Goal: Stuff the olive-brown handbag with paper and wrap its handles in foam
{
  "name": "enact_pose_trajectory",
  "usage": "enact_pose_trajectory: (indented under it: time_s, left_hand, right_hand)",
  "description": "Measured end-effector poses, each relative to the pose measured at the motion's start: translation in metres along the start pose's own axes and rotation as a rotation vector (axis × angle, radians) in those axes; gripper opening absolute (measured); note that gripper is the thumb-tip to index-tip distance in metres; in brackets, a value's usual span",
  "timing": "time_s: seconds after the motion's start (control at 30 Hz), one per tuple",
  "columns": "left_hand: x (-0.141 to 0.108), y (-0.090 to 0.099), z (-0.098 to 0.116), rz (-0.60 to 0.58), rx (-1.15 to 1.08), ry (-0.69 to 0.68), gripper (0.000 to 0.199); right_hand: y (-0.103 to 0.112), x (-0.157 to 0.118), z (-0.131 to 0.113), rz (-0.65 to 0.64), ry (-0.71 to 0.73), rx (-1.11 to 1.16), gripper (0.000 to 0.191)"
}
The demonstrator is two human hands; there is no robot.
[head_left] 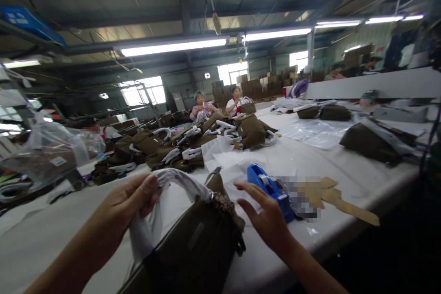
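The white label (58,161) on a clear plastic bag (32,149), far left of the blue tape dispenser (281,200), is too small for me to read, and so are the pale marks on the blue panel (29,23) higher up that side. Just left of the dispenser, above the white counter (315,161), is an olive-brown handbag (193,250), tilted, with a small rectangular patch (196,235) whose lettering I can't make out. Pale wrapping covers its arched handle (182,179), and a brown mottled trim (224,203) hangs at the handle's base. The left hand (138,200) has its grip closed around that handle; the right hand's (265,216) grip is loose, fingers spread between trim and dispenser. Similar bags (165,147) heap up beyond, left of the dispenser.
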State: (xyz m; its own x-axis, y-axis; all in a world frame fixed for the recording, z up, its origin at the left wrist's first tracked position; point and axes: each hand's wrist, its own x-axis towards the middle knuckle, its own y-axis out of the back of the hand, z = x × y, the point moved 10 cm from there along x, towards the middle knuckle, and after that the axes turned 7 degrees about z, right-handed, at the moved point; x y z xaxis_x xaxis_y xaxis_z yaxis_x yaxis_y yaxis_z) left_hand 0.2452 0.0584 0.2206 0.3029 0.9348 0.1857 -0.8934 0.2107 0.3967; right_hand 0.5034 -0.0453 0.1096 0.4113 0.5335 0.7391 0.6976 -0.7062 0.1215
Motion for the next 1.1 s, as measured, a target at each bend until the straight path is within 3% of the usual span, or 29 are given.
enact_pose_trajectory:
  time_s: [0.1,0.2,0.33,0.4,0.6,0.87,1.1]
  left_hand:
    - [0.000,0.031,0.003,0.143,0.220,-0.145,0.051]
    - [-0.005,0.040,-0.006,0.178,0.268,-0.133,0.065]
    - [-0.011,0.038,-0.006,0.265,0.315,-0.170,0.062]
    - [-0.015,0.038,-0.009,0.340,0.300,-0.182,0.057]
    - [-0.024,0.031,-0.028,0.398,0.248,-0.221,0.052]
    - [-0.036,0.030,-0.046,0.404,0.229,-0.294,0.046]
    - [-0.043,0.030,-0.048,0.440,0.134,-0.255,0.044]
  right_hand:
    - [0.026,-0.001,0.045,0.061,-0.172,-0.106,0.026]
    - [0.025,-0.012,0.085,-0.071,-0.252,-0.235,0.029]
    - [-0.008,-0.031,0.114,-0.321,-0.238,-0.365,0.025]
    - [-0.028,-0.038,0.126,-0.405,-0.247,-0.428,0.023]
    - [-0.077,-0.042,0.168,-0.593,-0.402,-0.787,0.017]
    - [-0.093,-0.031,0.187,-0.862,-0.519,-0.983,0.021]
    - [-0.098,-0.029,0.180,-0.854,-0.513,-1.039,0.031]
